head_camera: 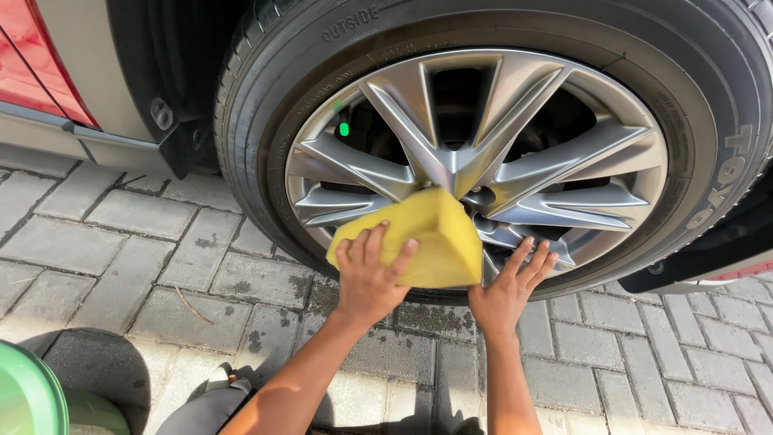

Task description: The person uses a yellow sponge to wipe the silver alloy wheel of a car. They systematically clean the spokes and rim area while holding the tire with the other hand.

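A silver alloy wheel (483, 153) with many angular spokes fills the upper middle, ringed by a black tyre (258, 121). My left hand (370, 274) grips a yellow sponge (431, 234) and presses it against the lower spokes near the hub. My right hand (507, 290) rests flat with fingers spread on the bottom of the rim, just right of the sponge. Both forearms rise from the bottom edge.
Grey paving bricks (121, 250) cover the ground, damp below the wheel. A green bucket rim (28, 395) shows at the bottom left corner. Red car bodywork (32, 56) and a black wheel-arch flap (173, 129) sit at the upper left.
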